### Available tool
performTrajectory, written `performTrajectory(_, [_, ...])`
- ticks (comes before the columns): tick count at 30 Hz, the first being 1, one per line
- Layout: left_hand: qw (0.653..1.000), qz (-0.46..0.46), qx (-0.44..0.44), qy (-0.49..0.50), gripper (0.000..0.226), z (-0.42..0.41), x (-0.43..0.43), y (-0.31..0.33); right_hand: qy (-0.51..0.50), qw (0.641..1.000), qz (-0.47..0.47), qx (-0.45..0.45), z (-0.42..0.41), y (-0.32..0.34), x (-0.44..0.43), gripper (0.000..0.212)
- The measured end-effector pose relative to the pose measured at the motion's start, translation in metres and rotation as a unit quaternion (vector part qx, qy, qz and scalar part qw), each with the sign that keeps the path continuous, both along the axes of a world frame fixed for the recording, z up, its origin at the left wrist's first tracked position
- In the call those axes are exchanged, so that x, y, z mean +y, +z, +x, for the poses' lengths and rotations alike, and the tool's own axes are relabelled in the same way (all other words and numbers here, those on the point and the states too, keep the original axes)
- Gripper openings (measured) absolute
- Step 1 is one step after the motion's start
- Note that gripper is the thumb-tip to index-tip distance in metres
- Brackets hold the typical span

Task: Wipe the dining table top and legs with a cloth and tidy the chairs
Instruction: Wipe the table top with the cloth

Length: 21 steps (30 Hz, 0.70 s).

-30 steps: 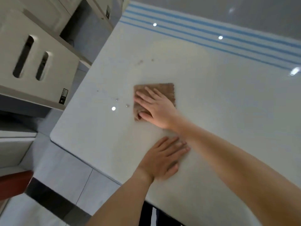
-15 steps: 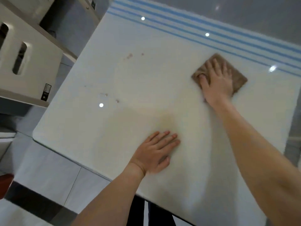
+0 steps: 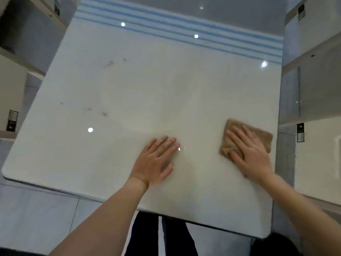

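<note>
A glossy white dining table top (image 3: 140, 93) with blue stripes along its far edge fills the view. A folded brown cloth (image 3: 263, 138) lies flat near the table's right edge. My right hand (image 3: 249, 154) presses down on it, fingers spread over the cloth. My left hand (image 3: 156, 161) rests flat on the bare table near the front middle, fingers apart, holding nothing. Small brownish specks (image 3: 104, 114) and smudges (image 3: 110, 63) mark the left half of the top. The table legs are hidden beneath the top.
Beige chair backs or cabinet panels stand to the left (image 3: 11, 93) and to the right (image 3: 317, 150) of the table. Grey tiled floor (image 3: 36, 215) shows at the front left. My dark trousers (image 3: 162, 237) appear under the near edge.
My right hand swept the cloth from the left middle to the far right, then drew it back toward the near right edge. The left hand stayed planted flat.
</note>
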<state>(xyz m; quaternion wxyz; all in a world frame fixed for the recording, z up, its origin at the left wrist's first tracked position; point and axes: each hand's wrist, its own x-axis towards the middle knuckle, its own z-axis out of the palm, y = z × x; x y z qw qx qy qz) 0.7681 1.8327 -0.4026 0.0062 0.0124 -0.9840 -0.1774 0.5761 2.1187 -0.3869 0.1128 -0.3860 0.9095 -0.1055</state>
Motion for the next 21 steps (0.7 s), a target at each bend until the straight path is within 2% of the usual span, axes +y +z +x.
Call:
performTrajectory(2, [1.0,0.004,0.0,-0.001,0.057,0.002,0.001,0.0,-0.144,0.99,-0.004,0.014,-0.029,-0.003,-0.04,0.06])
performTrajectory(4, [1.0,0.011,-0.016,-0.005,0.057,0.003,0.001,0.001,-0.191,0.981,0.005,0.027,-0.04,-0.007,-0.084,0.062])
performTrajectory(9, [0.997,0.07,-0.006,-0.016,0.056,0.012,-0.003,0.012,-0.15,0.988,0.008,0.038,-0.002,-0.014,-0.14,0.063])
performTrajectory(12, [0.997,0.075,0.026,0.022,0.054,0.036,-0.031,0.025,-0.129,0.991,-0.001,0.039,0.033,-0.012,-0.149,0.062])
performTrajectory(14, [0.996,0.05,0.021,0.07,0.054,0.061,-0.064,0.029,-0.096,0.995,-0.009,0.033,0.062,-0.009,-0.157,0.061])
performTrajectory(17, [0.991,-0.008,-0.021,0.132,0.054,0.092,-0.123,0.023,0.005,1.0,-0.007,0.026,0.123,-0.009,-0.177,0.06])
performTrajectory(19, [0.988,-0.04,-0.062,0.137,0.055,0.104,-0.151,0.016,0.103,0.994,-0.022,0.03,0.156,-0.012,-0.193,0.059])
performTrajectory(21, [0.988,-0.036,-0.074,0.131,0.055,0.109,-0.166,0.01,0.231,0.972,-0.014,0.042,0.167,-0.015,-0.205,0.06])
